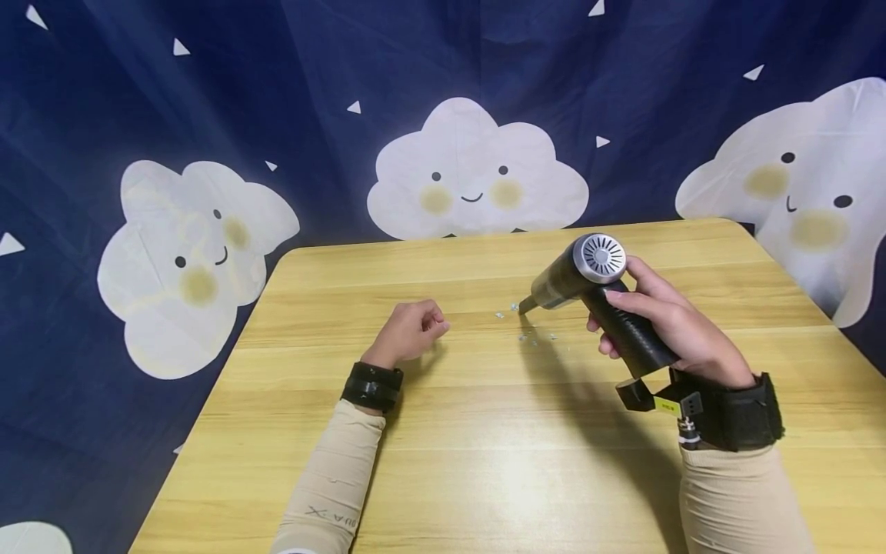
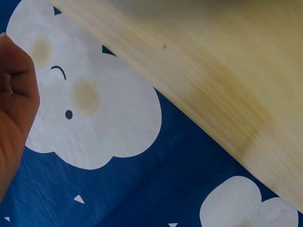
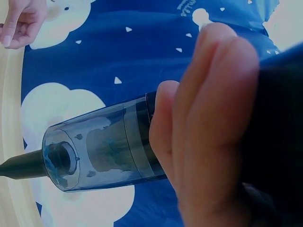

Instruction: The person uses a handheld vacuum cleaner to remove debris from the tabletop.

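Note:
My right hand (image 1: 667, 315) grips the black handle of a handheld vacuum cleaner (image 1: 562, 278), which has a silver vent at its rear. Its narrow nozzle (image 1: 527, 304) points down-left, with the tip right at some small pale-blue scraps (image 1: 522, 338) scattered on the table. In the right wrist view, bluish bits show inside the clear dust cup (image 3: 106, 146), and the curled fingers (image 3: 208, 109) wrap the handle. To the left of the scraps, my left hand (image 1: 410, 331) hangs over the tabletop, fingers loosely curled and holding nothing.
A light wooden table (image 1: 443, 431) spans the view. Behind and beside it hangs a dark blue curtain (image 1: 325, 46) printed with smiling white clouds and small triangles. Both wrists wear black straps; a small camera mount (image 1: 657, 400) juts from the right one.

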Available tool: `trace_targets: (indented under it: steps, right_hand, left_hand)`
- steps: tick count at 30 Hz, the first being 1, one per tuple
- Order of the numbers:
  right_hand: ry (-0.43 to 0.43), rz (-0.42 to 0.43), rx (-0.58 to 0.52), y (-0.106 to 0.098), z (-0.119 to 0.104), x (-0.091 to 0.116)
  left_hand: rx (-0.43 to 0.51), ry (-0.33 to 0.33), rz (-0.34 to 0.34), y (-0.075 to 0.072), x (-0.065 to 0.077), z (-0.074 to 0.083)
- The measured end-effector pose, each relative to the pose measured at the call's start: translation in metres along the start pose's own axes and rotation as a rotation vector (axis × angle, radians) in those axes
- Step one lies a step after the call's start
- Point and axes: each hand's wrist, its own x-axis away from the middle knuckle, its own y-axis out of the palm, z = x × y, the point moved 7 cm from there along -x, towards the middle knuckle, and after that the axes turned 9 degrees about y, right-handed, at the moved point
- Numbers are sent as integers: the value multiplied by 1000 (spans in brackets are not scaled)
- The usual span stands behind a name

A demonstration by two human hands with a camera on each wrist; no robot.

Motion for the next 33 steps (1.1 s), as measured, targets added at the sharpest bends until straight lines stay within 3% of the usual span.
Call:
trace_targets:
  steps: [33]
  right_hand:
    - [-17,-3,-34,0,-1,0]
  left_hand:
    - [-3,-2,-6,1,0,-1]
